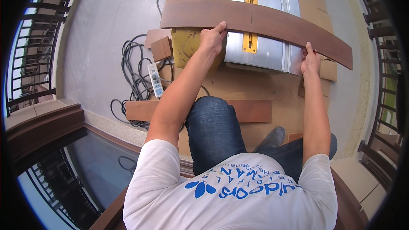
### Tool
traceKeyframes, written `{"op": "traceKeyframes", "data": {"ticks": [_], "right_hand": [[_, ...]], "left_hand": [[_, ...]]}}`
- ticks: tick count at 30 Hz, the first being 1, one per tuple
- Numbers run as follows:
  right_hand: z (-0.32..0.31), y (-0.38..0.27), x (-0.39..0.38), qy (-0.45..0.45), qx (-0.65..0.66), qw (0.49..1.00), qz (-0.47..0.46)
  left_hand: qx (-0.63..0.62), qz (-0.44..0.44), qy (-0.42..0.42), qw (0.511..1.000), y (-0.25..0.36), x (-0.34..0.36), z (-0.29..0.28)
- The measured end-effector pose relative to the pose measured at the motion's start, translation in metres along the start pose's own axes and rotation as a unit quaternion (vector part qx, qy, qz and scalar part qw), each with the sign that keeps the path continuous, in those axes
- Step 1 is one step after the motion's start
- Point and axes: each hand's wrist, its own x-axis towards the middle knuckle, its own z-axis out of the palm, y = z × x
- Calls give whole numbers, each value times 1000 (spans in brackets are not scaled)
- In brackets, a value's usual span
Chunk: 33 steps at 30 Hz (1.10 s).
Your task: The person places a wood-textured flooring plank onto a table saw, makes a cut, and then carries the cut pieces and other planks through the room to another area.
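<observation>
A long brown wooden plank (pixel 289 27) lies crosswise over the silver metal top of a table saw (pixel 268 55). On the plank's near edge, left of the metal top, my left hand (pixel 211 39) grips with the thumb side up. Further right, my right hand (pixel 311 61) closes on the same edge, close to the plank's right end. A thin dark line crosses the plank in line with the yellow slotted insert (pixel 250 44) of the saw top; whether it is a mark or a cut I cannot tell. The plank covers the middle of the insert, and no blade is visible.
Left of the saw is a scratched yellow housing (pixel 184 51). Beside it lie small wood offcuts (pixel 161 49), coiled black cables (pixel 130 66) and a white power strip (pixel 156 81). Another plank (pixel 255 110) rests on cardboard (pixel 243 87) by my knee. Railings (pixel 383 74) stand on both sides.
</observation>
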Motion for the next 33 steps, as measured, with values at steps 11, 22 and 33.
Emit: {"op": "traceKeyframes", "data": {"ticks": [11, 22, 33], "right_hand": [[-4, -1, -7, 4, -8, 1000, 0], [-10, -1, -11, 0, -16, 1000, 8], [-11, -2, -17, -6, -32, 999, 16]], "left_hand": [[2, -4, 1, 1000, 0, -9, -1], [-3, -10, 1, 1000, 0, -15, -2], [2, -7, 9, 1000, -1, -19, -5]]}}
